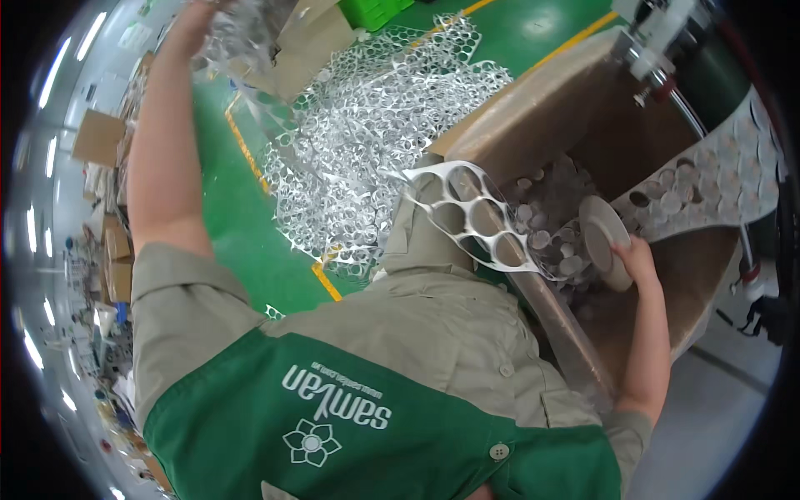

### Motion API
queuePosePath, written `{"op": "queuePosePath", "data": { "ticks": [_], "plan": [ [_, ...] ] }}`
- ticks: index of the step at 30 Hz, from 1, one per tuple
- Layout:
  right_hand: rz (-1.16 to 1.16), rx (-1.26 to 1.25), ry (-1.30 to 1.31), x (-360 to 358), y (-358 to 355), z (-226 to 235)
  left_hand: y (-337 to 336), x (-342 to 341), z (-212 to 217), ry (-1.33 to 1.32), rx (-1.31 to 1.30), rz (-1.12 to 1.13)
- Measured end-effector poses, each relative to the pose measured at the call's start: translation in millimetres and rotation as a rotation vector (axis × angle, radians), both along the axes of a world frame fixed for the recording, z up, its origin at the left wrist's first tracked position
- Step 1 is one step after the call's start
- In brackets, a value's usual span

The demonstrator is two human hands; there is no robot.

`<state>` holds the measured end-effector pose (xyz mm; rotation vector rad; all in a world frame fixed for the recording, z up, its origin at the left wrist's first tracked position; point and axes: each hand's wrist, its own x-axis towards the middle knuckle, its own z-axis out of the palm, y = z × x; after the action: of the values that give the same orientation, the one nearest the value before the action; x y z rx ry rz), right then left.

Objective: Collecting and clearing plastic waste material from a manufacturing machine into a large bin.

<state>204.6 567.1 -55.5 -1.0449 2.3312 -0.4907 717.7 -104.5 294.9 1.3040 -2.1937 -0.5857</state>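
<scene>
Right hand (640, 260) is pinching a pale round dish (603, 237) by its edge, right of centre; dish is sticking out just left of the fingers, long axis running roughly up-down. Left hand (207, 7) is getting cropped at upper left, well apart, can't tell its grip.

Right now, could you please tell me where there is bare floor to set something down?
The green floor looks mostly bare between the left forearm and the metal scrap heap; another green patch lies between the heap's far end and the large box. The heap itself is crowded, as is the box, where loose discs lie near the right hand holding a round plate.
</scene>
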Motion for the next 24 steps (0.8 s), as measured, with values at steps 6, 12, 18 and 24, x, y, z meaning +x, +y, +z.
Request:
{"op": "queuePosePath", "data": {
  "ticks": [6, 12, 18, 24],
  "plan": [
    [-0.12, -0.048, -0.215, 33.2, 21.5, 47.3, 30.6, 24.2, -127.0, -0.653, 0.381, 0.21],
    [-0.242, -0.071, -0.155, 48.1, 67.1, 12.0, 25.3, 25.0, -178.9, -0.244, 0.103, 0.089],
    [-0.211, 0.026, -0.224, 39.0, 88.8, -48.7, 146.1, 92.5, -349.7, 0.151, 0.567, 0.153],
    [-0.156, 0.123, -0.274, 37.7, 80.2, -64.9, 351.6, 227.8, -564.2, -0.463, 0.695, 0.203]
  ]
}}
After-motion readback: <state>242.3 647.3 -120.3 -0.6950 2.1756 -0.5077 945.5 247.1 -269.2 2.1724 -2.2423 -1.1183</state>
